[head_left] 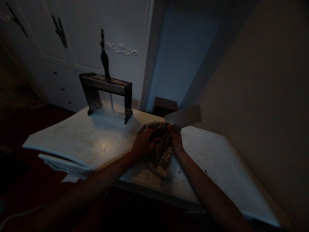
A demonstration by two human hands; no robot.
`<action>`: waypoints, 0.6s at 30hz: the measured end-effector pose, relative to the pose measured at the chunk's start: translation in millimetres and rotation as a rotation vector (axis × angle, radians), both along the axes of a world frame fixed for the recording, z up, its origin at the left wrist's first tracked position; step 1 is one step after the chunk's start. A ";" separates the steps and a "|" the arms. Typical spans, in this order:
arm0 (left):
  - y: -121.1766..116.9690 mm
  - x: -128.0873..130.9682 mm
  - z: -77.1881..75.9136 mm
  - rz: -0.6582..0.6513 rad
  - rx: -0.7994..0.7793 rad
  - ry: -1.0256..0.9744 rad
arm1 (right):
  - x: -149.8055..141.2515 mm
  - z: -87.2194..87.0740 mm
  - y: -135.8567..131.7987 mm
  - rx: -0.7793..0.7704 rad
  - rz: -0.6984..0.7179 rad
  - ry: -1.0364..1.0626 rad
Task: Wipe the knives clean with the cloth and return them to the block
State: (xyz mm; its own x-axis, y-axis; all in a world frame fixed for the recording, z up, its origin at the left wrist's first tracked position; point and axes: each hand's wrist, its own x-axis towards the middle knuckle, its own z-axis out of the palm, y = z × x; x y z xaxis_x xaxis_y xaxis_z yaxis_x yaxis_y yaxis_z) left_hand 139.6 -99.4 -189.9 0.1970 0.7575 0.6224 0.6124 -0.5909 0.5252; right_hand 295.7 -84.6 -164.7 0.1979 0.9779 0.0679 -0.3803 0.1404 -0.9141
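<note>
"So, how is the scene laid out around the knife rack [106,84]?"

"Behind it a white cabinet [125,19] is seen; beneath it a pale desk [96,141] is spread. In the rack a black-handled rod [104,62] is held upright."

"And the patterned cloth [162,158]?"

"It is bunched up, nearer the viewer than the rack and to its right. A broad metal blade [187,116] is seen sticking out from its far side, pointing away from the rack; whether a handle is wrapped inside cannot be told."

"How are the hands placed?"

"The left hand [145,143] is curled over the cloth on the rack's side. By the right hand [176,138] the cloth is pinched at the blade's base, with the thumb on top."

"How is the wiping best done?"

"Several folds should be kept over any edge, strokes made from spine toward edge, and fingertips never curled around it."
</note>
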 end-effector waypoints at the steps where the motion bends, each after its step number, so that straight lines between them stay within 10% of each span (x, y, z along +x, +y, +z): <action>1: 0.4 0.1 -0.4 -0.008 -0.007 -0.026 | 0.9 -1.3 1.3 0.002 -0.005 0.011; 18: 0.9 -4.4 30.3 0.040 -0.326 -0.816 | 16.8 -1.2 11.5 -0.051 -0.170 0.052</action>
State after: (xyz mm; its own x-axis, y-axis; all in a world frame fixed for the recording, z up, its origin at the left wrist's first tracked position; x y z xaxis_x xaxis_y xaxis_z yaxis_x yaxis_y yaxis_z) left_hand 135.2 -98.5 -159.6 -0.2454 0.9190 0.3087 -0.0111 -0.3211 0.9470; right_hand 312.6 -73.1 -165.9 0.3625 0.9320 0.0041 -0.4021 0.1603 -0.9014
